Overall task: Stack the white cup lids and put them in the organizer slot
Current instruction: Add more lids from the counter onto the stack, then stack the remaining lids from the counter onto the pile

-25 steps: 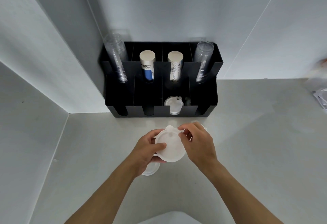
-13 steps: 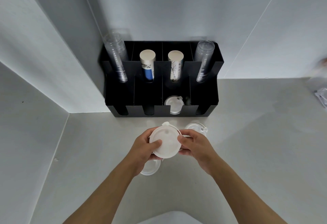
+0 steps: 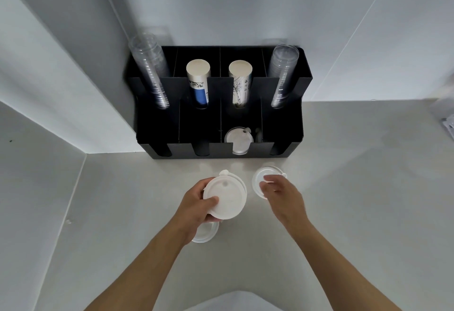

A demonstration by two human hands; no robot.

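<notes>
My left hand (image 3: 194,202) grips a small stack of white cup lids (image 3: 227,196), held above the counter in front of the black organizer (image 3: 282,136). My right hand (image 3: 281,191) hovers with fingers apart over another white lid (image 3: 259,179) lying on the counter to the right; I cannot tell if the fingertips touch it. A third lid (image 3: 205,234) lies on the counter, partly hidden under my left hand. More white lids (image 3: 238,139) sit in the organizer's front slot, second from the right.
The organizer stands in the wall corner. Its back row holds two stacks of clear cups (image 3: 151,72) (image 3: 282,74) and two stacks of paper cups (image 3: 199,82) (image 3: 240,82). A blurred plastic packet (image 3: 448,126) lies at the right edge.
My right hand let go of the held lid stack and moved right, over the lid on the counter. My left hand alone now holds the stack.
</notes>
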